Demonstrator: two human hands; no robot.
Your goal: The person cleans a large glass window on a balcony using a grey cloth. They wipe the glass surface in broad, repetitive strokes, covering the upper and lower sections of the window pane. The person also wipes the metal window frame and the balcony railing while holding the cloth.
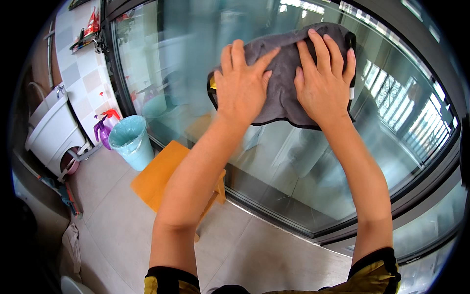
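A grey microfiber cloth (281, 88) with black edging lies spread against the glass pane of a dark-framed door (290, 147). My left hand (242, 81) presses on the cloth's left part, its index finger pointing up and right. On the right part rests my right hand (325, 73), fingers spread, the fingertips near the upper edge. Both palms face the glass and hold the cloth against it. A bit of yellow shows at the cloth's left corner beside my left hand. The palms and the cloth beneath them are hidden.
Below my left arm stands an orange wooden stool (161, 172). Beside it are a light blue lined bin (136, 147) and a purple spray bottle (103, 134) with a red-topped one. A white sink (55, 128) stands at the left wall. Tiled floor (110, 209) lies below.
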